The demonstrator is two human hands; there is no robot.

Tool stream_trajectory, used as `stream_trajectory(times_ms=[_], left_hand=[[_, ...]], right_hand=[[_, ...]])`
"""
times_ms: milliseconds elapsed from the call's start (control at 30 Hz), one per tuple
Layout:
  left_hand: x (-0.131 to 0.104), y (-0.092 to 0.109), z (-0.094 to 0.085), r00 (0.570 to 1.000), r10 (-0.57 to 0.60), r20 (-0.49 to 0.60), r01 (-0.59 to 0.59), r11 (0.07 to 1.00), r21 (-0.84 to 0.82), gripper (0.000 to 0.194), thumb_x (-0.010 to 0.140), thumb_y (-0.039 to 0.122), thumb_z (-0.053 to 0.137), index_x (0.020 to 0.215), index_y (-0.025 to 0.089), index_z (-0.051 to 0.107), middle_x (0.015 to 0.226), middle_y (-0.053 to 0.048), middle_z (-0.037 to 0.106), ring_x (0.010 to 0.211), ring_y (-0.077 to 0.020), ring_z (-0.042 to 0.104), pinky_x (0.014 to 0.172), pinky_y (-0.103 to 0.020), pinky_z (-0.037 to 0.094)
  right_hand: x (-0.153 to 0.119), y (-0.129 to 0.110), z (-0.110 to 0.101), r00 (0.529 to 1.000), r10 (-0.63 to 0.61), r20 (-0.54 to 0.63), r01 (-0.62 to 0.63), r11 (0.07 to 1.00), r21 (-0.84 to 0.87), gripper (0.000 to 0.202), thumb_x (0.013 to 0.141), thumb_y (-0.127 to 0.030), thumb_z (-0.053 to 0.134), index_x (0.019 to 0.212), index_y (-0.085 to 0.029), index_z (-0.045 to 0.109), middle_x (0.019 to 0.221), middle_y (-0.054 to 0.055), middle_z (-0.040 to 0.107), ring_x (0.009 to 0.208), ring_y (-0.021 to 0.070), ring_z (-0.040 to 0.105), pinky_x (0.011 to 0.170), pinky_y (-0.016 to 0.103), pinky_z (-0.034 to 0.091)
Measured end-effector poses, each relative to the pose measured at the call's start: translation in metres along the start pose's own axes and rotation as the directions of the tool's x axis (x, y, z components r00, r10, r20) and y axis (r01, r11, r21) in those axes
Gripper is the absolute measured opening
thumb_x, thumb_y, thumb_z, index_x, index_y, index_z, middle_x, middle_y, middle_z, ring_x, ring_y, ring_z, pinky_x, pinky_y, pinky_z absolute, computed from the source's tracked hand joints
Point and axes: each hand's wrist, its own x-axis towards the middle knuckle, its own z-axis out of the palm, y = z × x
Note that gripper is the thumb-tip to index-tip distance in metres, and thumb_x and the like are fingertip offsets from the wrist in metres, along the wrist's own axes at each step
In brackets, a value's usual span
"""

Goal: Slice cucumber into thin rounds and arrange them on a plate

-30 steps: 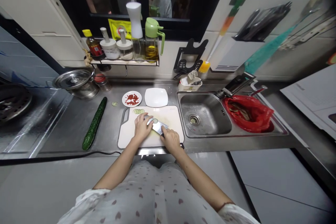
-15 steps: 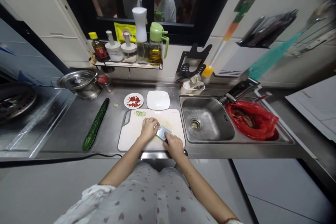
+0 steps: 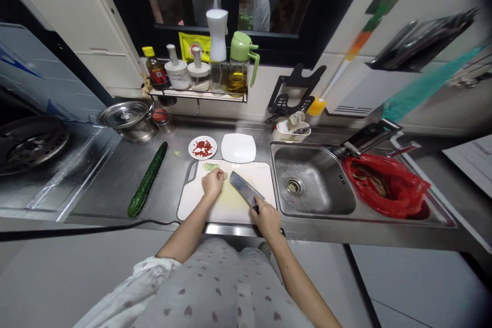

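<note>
My left hand [image 3: 212, 183] is over the white cutting board [image 3: 192, 204], its fingers pinched together on a thin round cucumber slice [image 3: 225, 176] at the fingertips. In my right hand [image 3: 268, 219] is the black handle of a kitchen knife [image 3: 244, 189]. Its broad blade points up and left across the board, apart from my left hand. A short row of overlapping cucumber slices [image 3: 211, 166] lies near the board's upper left edge. On the counter to the left rests a whole cucumber [image 3: 148, 180].
Behind the board are a plate of chopped red pieces [image 3: 202, 148] and a white plate [image 3: 238, 148]. Small cucumber ends [image 3: 177, 153] lie on the counter. To the right is the sink [image 3: 313, 200] with a red plastic bag [image 3: 384, 184]. A lidded pot [image 3: 132, 120] stands back left.
My left hand has moved away from the knife with a cucumber slice. My right hand has drawn the knife right, and its blade now shows more fully. The camera view has shifted slightly.
</note>
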Motion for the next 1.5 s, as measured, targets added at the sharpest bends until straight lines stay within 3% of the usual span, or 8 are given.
stream_trajectory(times_ms=[200, 700, 933, 1200, 1367, 1500], left_hand=[[0.021, -0.003, -0.002, 0.997, -0.072, 0.034, 0.070, 0.996, 0.064, 0.015, 0.084, 0.033, 0.051, 0.086, 0.028, 0.065, 0.086, 0.000, 0.070, 0.085, -0.0195, 0.061, 0.077, -0.031, 0.034], [0.046, -0.013, 0.000, 0.994, 0.102, -0.048, -0.091, 0.976, 0.197, 0.016, 0.084, 0.025, 0.051, 0.086, 0.023, 0.066, 0.100, -0.008, 0.064, 0.099, -0.0256, 0.051, 0.084, -0.037, 0.035], [0.045, -0.016, 0.004, 0.992, 0.113, -0.059, -0.097, 0.970, 0.224, 0.018, 0.085, 0.027, 0.051, 0.097, 0.023, 0.064, 0.103, -0.009, 0.061, 0.104, -0.0271, 0.048, 0.088, -0.040, 0.033], [0.041, -0.018, 0.001, 0.992, 0.119, -0.043, -0.107, 0.969, 0.221, 0.021, 0.086, 0.035, 0.051, 0.093, 0.024, 0.067, 0.104, -0.010, 0.058, 0.107, -0.0293, 0.045, 0.090, -0.043, 0.033], [0.038, -0.021, -0.004, 0.994, 0.056, -0.097, -0.044, 0.991, 0.123, 0.021, 0.084, 0.036, 0.053, 0.094, 0.025, 0.067, 0.105, -0.009, 0.058, 0.105, -0.0281, 0.047, 0.091, -0.042, 0.035], [0.023, -0.031, -0.009, 0.988, 0.006, -0.156, -0.003, 1.000, 0.022, 0.022, 0.084, 0.036, 0.052, 0.098, 0.025, 0.066, 0.100, -0.008, 0.061, 0.100, -0.0256, 0.052, 0.089, -0.039, 0.039]], right_hand=[[0.001, -0.001, 0.002, 1.000, 0.012, -0.018, -0.011, 0.999, 0.039, 0.044, 0.089, -0.034, 0.047, 0.132, -0.021, 0.049, 0.103, 0.009, 0.068, 0.094, 0.0211, 0.062, 0.078, 0.028, 0.040], [0.005, 0.005, 0.009, 0.999, 0.024, -0.029, -0.021, 0.995, 0.101, 0.044, 0.088, -0.036, 0.047, 0.130, -0.021, 0.051, 0.103, 0.007, 0.069, 0.094, 0.0209, 0.063, 0.076, 0.027, 0.039], [0.004, 0.007, 0.008, 1.000, 0.022, -0.015, -0.020, 0.994, 0.110, 0.044, 0.088, -0.036, 0.047, 0.129, -0.021, 0.052, 0.102, 0.008, 0.069, 0.093, 0.0209, 0.062, 0.077, 0.027, 0.039], [0.006, 0.003, 0.003, 0.999, 0.042, -0.019, -0.039, 0.990, 0.139, 0.042, 0.087, -0.036, 0.046, 0.126, -0.022, 0.054, 0.104, 0.007, 0.069, 0.094, 0.0207, 0.062, 0.076, 0.027, 0.039], [0.011, 0.000, -0.002, 0.999, 0.044, 0.008, -0.045, 0.984, 0.174, 0.041, 0.087, -0.033, 0.045, 0.125, -0.024, 0.055, 0.105, 0.006, 0.069, 0.093, 0.0194, 0.063, 0.074, 0.026, 0.038], [0.012, -0.001, -0.005, 0.999, 0.034, 0.030, -0.039, 0.983, 0.179, 0.036, 0.087, -0.031, 0.044, 0.121, -0.026, 0.057, 0.099, 0.005, 0.070, 0.090, 0.0183, 0.064, 0.071, 0.025, 0.036]])
